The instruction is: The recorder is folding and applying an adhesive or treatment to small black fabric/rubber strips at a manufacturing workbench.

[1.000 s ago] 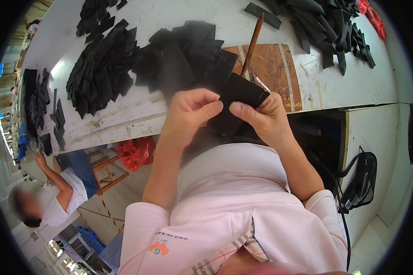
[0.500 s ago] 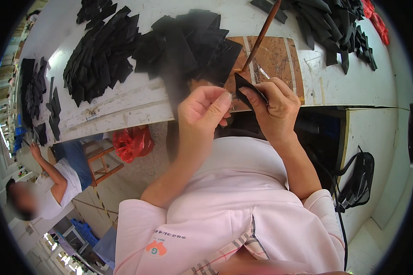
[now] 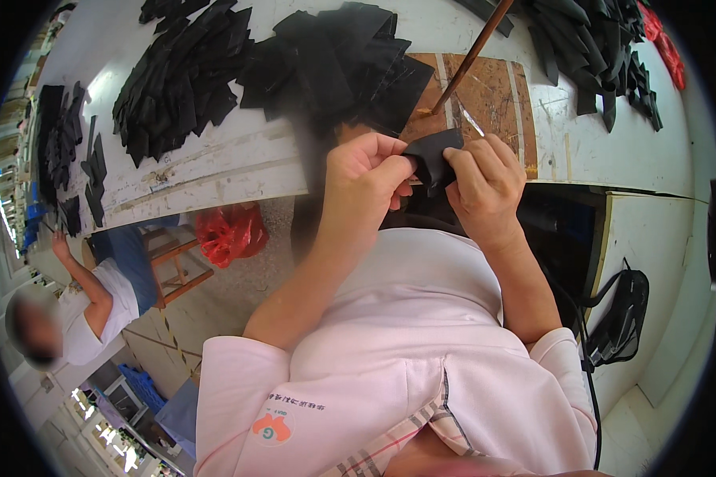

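A small black strip of sheet material (image 3: 435,156), folded over, is stretched between my two hands just above the table's near edge. My left hand (image 3: 367,176) pinches its left end between thumb and fingers. At the other end my right hand (image 3: 488,176) grips it with curled fingers. Behind the strip lies a brown board (image 3: 497,107) with pale stripes. A thin brown stick (image 3: 473,56) slants up from an orange-brown dab on the board, and a narrow shiny blade-like piece (image 3: 469,119) rests beside it.
Piles of black cut pieces (image 3: 179,87) cover the white table (image 3: 207,171), with a wide heap (image 3: 334,67) behind my left hand and another (image 3: 589,48) at far right. A red plastic bag (image 3: 232,233) and wooden stool (image 3: 179,270) stand below. A person (image 3: 107,298) sits at left; a black bag (image 3: 622,314) hangs right.
My left hand has moved right and taken hold of the black strip's end. The strip, held upright in my right hand before, now lies turned and folded between both hands.
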Available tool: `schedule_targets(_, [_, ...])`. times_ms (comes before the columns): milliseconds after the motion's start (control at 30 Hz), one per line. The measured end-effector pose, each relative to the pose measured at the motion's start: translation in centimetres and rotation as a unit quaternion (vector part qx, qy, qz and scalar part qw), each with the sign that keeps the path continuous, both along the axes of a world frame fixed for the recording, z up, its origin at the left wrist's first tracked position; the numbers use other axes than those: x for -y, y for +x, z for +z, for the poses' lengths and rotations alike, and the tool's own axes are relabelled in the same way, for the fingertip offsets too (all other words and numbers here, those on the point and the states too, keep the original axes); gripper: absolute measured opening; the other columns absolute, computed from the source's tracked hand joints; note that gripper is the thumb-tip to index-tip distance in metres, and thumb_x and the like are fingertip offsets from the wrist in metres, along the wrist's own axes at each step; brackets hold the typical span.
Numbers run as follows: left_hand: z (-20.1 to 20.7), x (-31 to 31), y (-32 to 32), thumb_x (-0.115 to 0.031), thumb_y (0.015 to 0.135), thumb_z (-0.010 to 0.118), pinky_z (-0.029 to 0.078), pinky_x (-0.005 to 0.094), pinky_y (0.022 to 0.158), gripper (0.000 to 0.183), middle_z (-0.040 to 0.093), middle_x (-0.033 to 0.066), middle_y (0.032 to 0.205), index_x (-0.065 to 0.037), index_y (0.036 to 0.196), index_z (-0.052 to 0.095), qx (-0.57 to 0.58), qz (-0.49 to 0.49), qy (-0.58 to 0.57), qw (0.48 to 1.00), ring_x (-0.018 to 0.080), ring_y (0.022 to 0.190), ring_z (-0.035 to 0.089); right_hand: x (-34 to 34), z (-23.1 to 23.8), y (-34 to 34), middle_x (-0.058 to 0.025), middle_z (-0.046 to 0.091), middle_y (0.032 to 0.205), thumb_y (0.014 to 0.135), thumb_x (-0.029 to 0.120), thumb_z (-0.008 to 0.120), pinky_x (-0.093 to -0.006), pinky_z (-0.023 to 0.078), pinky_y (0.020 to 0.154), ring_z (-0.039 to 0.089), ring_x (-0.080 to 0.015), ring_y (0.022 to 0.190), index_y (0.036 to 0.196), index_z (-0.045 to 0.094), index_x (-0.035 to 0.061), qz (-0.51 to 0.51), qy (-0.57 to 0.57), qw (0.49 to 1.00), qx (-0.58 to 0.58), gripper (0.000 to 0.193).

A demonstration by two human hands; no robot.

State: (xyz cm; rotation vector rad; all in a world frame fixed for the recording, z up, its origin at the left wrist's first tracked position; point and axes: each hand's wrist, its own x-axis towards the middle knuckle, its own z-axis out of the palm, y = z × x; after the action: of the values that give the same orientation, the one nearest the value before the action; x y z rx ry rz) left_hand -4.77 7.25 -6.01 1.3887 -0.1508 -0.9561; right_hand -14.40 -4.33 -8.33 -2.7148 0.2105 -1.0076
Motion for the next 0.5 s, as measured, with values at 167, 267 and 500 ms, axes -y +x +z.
schedule_targets(167, [-1.6, 0.0, -0.1, 0.0, 0.078, 0.057, 0.04, 0.0159, 0.046, 0.003, 0.057, 0.0015, 0.065, 0.002, 0.079, 0.057, 0.16, 0.002, -0.013, 0.987, 0.0037, 0.056, 0.052, -0.5, 1.3, -0.3, -0.0044, 0.047, 0.067, 0.054, 0.017, 0.072, -0.0259, 0.041, 0.052, 0.048, -0.0164, 0.059, 0.08, 0.055, 0.0017, 0.06, 0.261, 0.962, -0.047, 0.034])
schedule_targets(267, [-1.7, 0.2, -1.4, 0.003, 0.077, 0.057, 0.044, 0.0183, 0.051, 0.001, 0.058, 0.0024, 0.066, 0.002, 0.078, 0.057, 0.219, -0.019, -0.048, 0.974, 0.006, 0.058, 0.054, -0.5, 1.0, -0.6, -0.0045, 0.052, 0.072, 0.064, 0.021, 0.072, -0.0222, 0.041, 0.054, 0.05, -0.012, 0.062, 0.09, 0.059, 0.0018, 0.099, 0.439, 0.893, -0.003, 0.034])
schedule_targets(500, [-2.2, 0.8, -1.7, 0.005, 0.071, 0.058, 0.041, 0.0215, 0.042, 0.009, 0.056, 0.0051, 0.062, 0.0, 0.079, 0.056, 0.493, 0.111, 0.008, 0.863, 0.0059, 0.049, 0.051, -2.0, 1.1, 0.9, -0.0094, 0.053, 0.07, 0.068, -0.003, 0.061, -0.0298, 0.044, 0.051, 0.054, -0.0234, 0.058, 0.078, 0.057, 0.0018, 0.003, 0.224, 0.974, -0.03, 0.012])
